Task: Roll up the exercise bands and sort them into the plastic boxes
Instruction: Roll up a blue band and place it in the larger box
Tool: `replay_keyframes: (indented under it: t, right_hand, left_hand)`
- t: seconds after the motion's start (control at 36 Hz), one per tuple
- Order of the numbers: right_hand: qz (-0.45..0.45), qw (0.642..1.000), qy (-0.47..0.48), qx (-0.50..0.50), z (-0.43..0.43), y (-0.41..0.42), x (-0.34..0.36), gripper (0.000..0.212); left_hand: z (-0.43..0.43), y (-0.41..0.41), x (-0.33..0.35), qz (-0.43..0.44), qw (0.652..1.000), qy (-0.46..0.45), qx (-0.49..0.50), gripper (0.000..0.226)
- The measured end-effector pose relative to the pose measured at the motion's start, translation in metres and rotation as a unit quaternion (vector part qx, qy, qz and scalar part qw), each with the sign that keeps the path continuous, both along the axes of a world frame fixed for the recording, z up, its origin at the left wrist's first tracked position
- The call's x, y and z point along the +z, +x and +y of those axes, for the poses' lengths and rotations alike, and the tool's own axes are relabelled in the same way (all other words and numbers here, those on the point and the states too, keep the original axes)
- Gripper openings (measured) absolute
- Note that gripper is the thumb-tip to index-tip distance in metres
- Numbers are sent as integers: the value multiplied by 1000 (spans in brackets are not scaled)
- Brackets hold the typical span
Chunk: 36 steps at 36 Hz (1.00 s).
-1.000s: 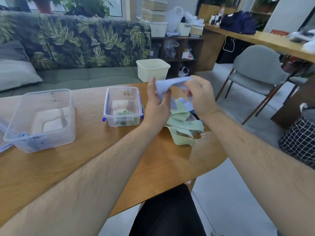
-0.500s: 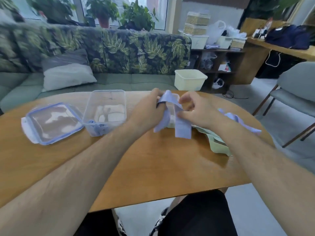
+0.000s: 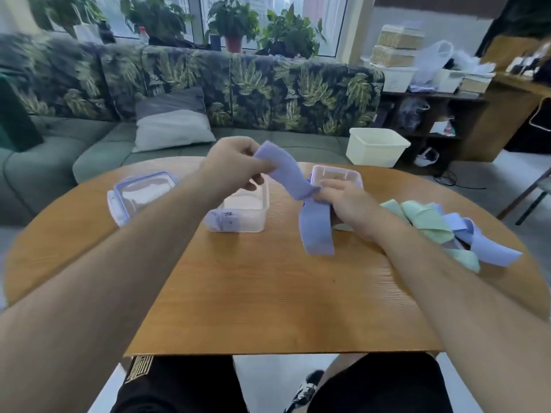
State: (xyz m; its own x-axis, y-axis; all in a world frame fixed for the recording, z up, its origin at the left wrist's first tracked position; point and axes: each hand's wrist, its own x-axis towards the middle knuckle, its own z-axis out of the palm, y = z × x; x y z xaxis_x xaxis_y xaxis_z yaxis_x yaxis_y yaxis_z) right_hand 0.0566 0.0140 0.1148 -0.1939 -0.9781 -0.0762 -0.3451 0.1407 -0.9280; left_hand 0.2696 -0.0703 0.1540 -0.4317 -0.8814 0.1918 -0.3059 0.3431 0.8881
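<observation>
The right hand (image 3: pixel 348 202) is blocking much of the small box (image 3: pixel 337 173) behind it. The purple band (image 3: pixel 287 172) is covering part of the left hand (image 3: pixel 231 165); just below that hand, the marking (image 3: pixel 228 217) on the larger box (image 3: pixel 253 214) is blurring, perhaps handwriting.

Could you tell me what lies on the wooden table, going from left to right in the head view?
Box lid → clear plastic box with writing on its front → purple exercise band → pile of green and purple bands.

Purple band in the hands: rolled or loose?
Loose. The purple elastic exercise band stretches flat between left hand and right hand, its tail draping onto the wooden table.
</observation>
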Motion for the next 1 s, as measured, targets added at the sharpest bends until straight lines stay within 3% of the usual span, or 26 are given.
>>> replay_keyframes:
  t: [0.08, 0.22, 0.33, 0.39, 0.5, 0.61, 0.75, 1.0]
  right_hand:
    - [-13, 999, 18, 38, 1, 10, -6, 20]
    - [21, 996, -29, 81, 1, 15, 0, 29]
    - [-60, 991, -104, 52, -1, 4, 16, 45]
    - [-90, 986, -138, 13, -4, -2, 24, 37]
    - [29, 986, -162, -14, -7, -8, 37, 21]
    - [90, 984, -155, 4, -10, -6, 49, 17]
    - [191, 968, -164, 14, -13, 3, 67, 19]
    - [195, 969, -147, 37, -21, 3, 79, 15]
  left_hand:
    - [2, -10, -4, 47, 999, 11, -5, 27]
    - [10, -32, -16, 75, 996, 13, -39, 37]
    - [15, -42, -22, 62, 998, -6, -29, 41]
    - [16, -44, -25, 71, 997, 5, -38, 44]
    - [18, -45, -30, 98, 991, 46, -75, 48]
    - [24, -43, -27, 144, 975, 118, -122, 28]
    - [33, -44, -18, 190, 932, 226, -211, 32]
    - [32, -50, -35, 216, 866, 363, -268, 29]
